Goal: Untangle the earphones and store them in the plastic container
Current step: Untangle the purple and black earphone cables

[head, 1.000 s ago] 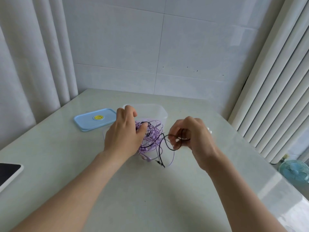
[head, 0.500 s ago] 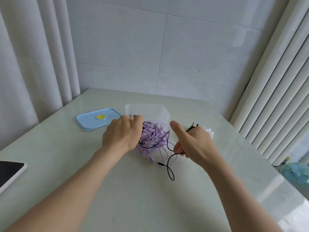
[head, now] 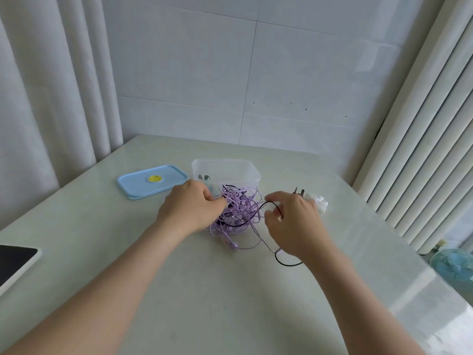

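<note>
Here, two hands work a knot of earphones (head: 239, 213) on the table (head: 230, 298), just in front of the plastic container (head: 252, 172).
The left hand (head: 190, 207) grips the left side of the purple bundle with curled fingers; the right hand (head: 294, 221), apart from it, pinches a black cord (head: 284, 263) that runs out of the bundle and loops on the table below the wrist. The container stands open; a blue lid (head: 143, 184) lies flat to its left. A dark-screened tablet (head: 15, 257) sits at the left edge.
</note>
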The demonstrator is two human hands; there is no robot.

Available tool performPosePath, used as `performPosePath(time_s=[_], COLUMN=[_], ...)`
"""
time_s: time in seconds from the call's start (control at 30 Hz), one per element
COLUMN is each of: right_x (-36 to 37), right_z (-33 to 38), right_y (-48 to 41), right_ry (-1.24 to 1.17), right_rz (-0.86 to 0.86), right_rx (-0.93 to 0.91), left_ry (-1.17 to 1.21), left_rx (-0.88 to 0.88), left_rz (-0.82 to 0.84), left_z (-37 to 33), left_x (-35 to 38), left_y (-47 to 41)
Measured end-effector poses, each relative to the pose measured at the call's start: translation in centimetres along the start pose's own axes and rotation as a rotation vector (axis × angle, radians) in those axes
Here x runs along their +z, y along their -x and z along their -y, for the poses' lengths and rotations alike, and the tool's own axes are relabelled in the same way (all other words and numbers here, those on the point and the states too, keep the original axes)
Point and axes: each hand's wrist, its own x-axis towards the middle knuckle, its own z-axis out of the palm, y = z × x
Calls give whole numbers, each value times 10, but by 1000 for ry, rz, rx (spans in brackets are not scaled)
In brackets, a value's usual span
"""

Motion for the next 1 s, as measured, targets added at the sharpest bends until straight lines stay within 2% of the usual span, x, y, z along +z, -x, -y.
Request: performPosePath(time_s=[0.2,0.4,0.5,0.67,0.83,0.93,1.0], right_x=[0,-5,-6,-6,-8,-7,-7], right_z=[0,6,6,10,11,12,14], right_y=[2,6,7,8,11,11,11], right_ry=[22,40,15,-5,5,11,-10], right_rz=[39,181,230,216,296,270,190], right_rx=[9,-14,-13,9,-27,-36,-15], left_ry=[24,66,77,104,90,108,169], left_rx=[18,109,96,123,100,86,106], left_rz=[22,25,52,70,160,167,124], left_z=[3,5,6,9,6,3,-2], left_x=[3,3,2,3,1,-1,-3], left_y=[-2,-3,-5,-7,-6,-5,-3])
